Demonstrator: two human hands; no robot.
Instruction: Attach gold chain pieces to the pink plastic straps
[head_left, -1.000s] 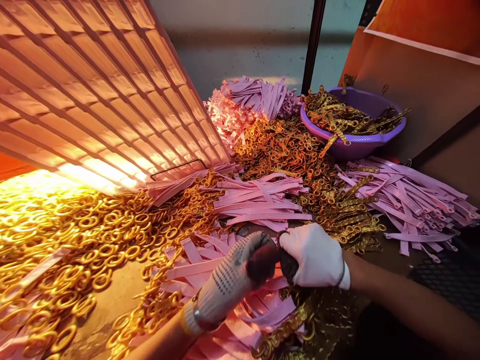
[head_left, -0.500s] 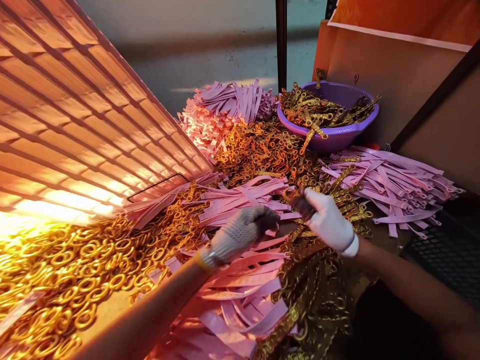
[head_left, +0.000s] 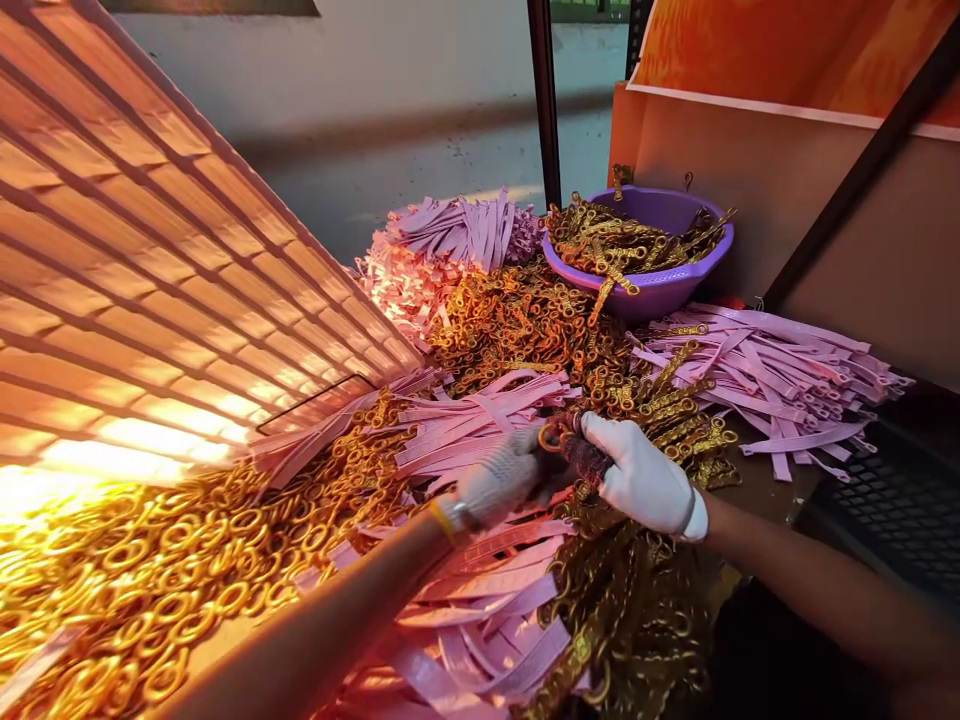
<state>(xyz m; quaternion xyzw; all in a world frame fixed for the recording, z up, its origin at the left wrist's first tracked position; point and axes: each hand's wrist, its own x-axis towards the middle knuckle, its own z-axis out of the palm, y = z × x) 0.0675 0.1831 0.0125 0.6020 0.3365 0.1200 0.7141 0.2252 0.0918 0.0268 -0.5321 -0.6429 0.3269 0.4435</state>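
My right hand (head_left: 641, 475), in a white glove with dark, worn fingertips, is closed in a pinch on a gold-coloured metal ring (head_left: 550, 446). Beside the ring, my left hand (head_left: 495, 485) wears a grey-white knitted glove and has its fingers curled. Its fingertips are dark and partly hidden, so what they hold does not show. Both hands almost meet above flat pink straps (head_left: 487, 645) and a heap of gold-coloured metal strips with looped ends (head_left: 630, 600). More pink straps (head_left: 457, 440) lie just behind my left hand.
Loose gold-coloured rings (head_left: 172, 605) cover the left side. A ribbed, brightly lit panel (head_left: 187, 250) leans over them. At the back stands a purple basin (head_left: 667, 290) full of metal strips, beside a bundle of pink straps (head_left: 480, 225). Another strap bundle (head_left: 780, 370) lies right.
My hands have come closer together, the left moving right towards the ring. The ring now shows between them. The view has tilted slightly upward.
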